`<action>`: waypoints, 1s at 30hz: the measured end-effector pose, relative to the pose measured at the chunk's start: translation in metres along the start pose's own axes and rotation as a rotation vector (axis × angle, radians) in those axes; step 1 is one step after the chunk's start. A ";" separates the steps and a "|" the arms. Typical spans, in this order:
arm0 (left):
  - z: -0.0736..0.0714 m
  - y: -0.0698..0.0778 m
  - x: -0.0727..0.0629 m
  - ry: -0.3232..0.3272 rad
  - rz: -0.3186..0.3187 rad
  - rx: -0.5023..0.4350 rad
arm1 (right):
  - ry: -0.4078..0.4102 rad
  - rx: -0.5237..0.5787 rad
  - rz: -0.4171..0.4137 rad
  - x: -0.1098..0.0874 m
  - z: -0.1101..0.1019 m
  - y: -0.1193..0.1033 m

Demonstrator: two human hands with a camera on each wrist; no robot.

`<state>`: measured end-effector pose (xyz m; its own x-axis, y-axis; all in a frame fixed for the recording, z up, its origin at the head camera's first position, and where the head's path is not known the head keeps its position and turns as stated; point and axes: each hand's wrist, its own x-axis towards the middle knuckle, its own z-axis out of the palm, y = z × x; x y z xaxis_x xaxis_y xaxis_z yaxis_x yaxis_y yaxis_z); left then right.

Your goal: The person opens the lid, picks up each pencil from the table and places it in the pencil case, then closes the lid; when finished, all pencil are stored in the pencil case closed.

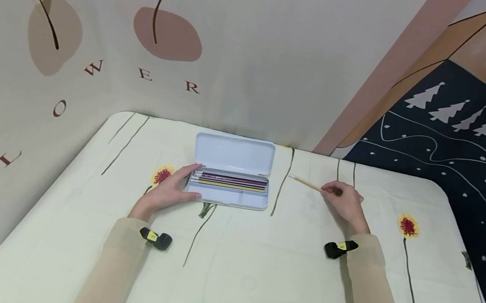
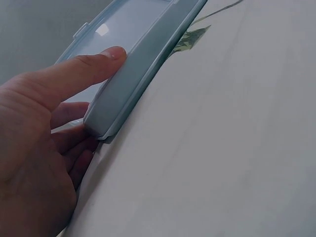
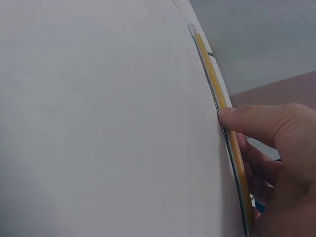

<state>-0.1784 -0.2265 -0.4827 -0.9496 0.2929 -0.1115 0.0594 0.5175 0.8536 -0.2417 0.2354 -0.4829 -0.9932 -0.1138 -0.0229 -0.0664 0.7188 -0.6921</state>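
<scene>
A pale blue pencil case [image 1: 226, 197] lies on the table with its lid [image 1: 234, 154] raised at the back. Several pencils [image 1: 231, 181], dark and yellow, lie side by side in its rear compartment. My left hand [image 1: 169, 190] grips the case's left end; in the left wrist view the thumb [image 2: 106, 55] lies over the front wall and the fingers curl round the corner. To the right of the case, my right hand [image 1: 344, 203] pinches a yellow pencil [image 3: 212, 74] between thumb and fingers. Its pale eraser end points left, toward the case.
A white cloth with printed flowers covers the table [image 1: 243, 277]. Behind it stands a printed wall curtain [image 1: 260, 70], and a dark blue tree-patterned cloth [image 1: 459, 152] hangs at the right. Black wrist cameras [image 1: 156, 238] sit on both sleeves.
</scene>
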 end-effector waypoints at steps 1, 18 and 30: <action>0.000 0.000 0.000 0.000 0.000 -0.001 | 0.001 0.000 -0.003 0.000 0.000 0.000; 0.000 0.000 -0.001 0.001 -0.004 0.013 | -0.014 0.124 -0.022 -0.007 0.001 0.000; 0.001 -0.001 0.001 0.002 0.008 0.017 | -0.006 0.132 -0.124 -0.014 0.005 -0.015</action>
<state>-0.1788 -0.2262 -0.4838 -0.9498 0.2953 -0.1032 0.0723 0.5284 0.8459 -0.2266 0.2225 -0.4757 -0.9775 -0.2005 0.0648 -0.1753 0.6030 -0.7782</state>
